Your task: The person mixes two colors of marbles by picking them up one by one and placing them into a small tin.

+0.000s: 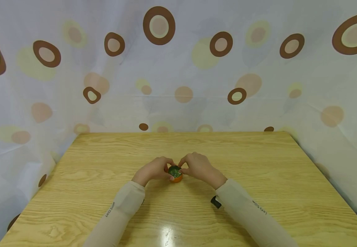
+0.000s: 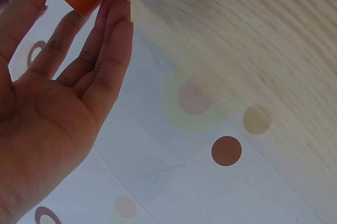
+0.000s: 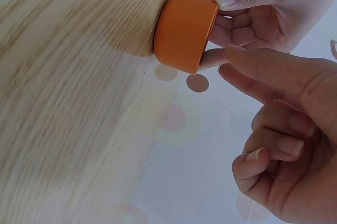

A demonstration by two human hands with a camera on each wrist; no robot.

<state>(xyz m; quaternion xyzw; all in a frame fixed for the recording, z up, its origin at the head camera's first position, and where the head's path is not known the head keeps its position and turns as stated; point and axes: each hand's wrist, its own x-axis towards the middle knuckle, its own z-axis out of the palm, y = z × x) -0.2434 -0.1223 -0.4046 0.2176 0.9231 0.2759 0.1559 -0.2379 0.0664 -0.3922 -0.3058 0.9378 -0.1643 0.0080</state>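
Observation:
A small round orange container point(image 1: 176, 179) with a shiny green top point(image 1: 174, 171) stands on the wooden table. From its left side, my left hand point(image 1: 157, 168) holds it between thumb and fingers. The thumb presses the rim in the right wrist view, where the container's smooth orange wall point(image 3: 181, 32) faces me. On the opposite side, my right hand point(image 1: 198, 167) has thumb and forefinger at the edge of the green top, pinching there. Its other fingers point(image 3: 276, 142) are curled in. Whatever lies between the right fingertips is too small to make out.
The wooden table point(image 1: 104, 151) spreads around both hands. Behind it and at its sides hangs a pale sheet point(image 1: 178, 68) with brown, peach and yellow circles. A dark strap end point(image 1: 216, 202) sticks out under the right sleeve.

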